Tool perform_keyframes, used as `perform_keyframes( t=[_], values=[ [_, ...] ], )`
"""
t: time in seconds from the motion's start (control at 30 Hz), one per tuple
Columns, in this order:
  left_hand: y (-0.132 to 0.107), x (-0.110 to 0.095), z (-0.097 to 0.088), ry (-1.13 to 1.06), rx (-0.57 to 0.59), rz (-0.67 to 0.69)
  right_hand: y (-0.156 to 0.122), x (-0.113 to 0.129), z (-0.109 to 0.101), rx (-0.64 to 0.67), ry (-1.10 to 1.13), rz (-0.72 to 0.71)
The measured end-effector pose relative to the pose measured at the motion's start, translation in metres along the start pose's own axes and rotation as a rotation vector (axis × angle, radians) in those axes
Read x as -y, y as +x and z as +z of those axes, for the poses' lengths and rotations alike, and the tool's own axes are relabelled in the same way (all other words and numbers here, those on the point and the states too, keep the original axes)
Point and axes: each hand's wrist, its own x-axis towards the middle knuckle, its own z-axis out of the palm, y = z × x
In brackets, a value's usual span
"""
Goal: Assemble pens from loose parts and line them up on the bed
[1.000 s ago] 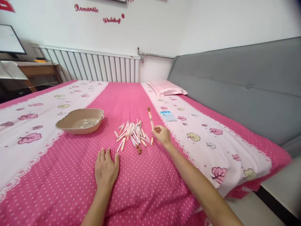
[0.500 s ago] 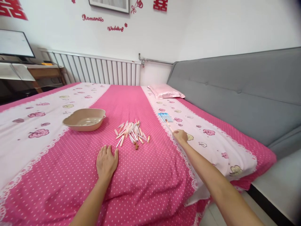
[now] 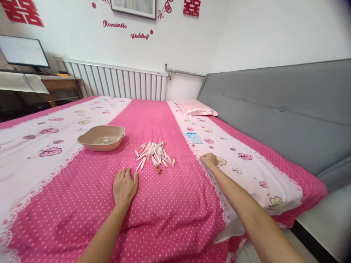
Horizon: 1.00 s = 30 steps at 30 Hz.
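Note:
My left hand (image 3: 125, 184) lies flat and open on the pink dotted bedspread (image 3: 170, 204), just below a pile of small pink and white pens (image 3: 154, 155). Out to the right, my right hand (image 3: 210, 159) is closed on one thin pink pen (image 3: 196, 149). The pen's tip points up and left toward a row of blue pens (image 3: 193, 137) lying side by side on the white strip of the cover.
A beige shallow bowl (image 3: 101, 137) sits left of the pile. A pink pillow (image 3: 195, 107) lies at the far end by the grey padded headboard (image 3: 276, 106). A white radiator (image 3: 117, 83) lines the back wall, with a desk and monitor (image 3: 23, 51) at left.
My right hand carried the pen from above the pile, rightward and down, to the white strip near the blue pens. My left hand stayed flat.

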Motion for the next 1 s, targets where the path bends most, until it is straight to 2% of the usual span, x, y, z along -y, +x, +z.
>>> perform_keyframes(
  t=[0.47,0.8,1.0],
  values=[
    [0.0,0.0,-0.001,-0.024,0.007,-0.012,-0.002,0.008,0.008,-0.041,-0.005,-0.045],
    [-0.001,0.0,-0.001,-0.023,0.013,-0.017,0.0,0.0,0.014,-0.071,-0.032,-0.098],
    [-0.001,-0.001,-0.001,-0.035,0.008,-0.018,-0.003,-0.011,0.016,-0.12,-0.096,-0.193]
  ],
)
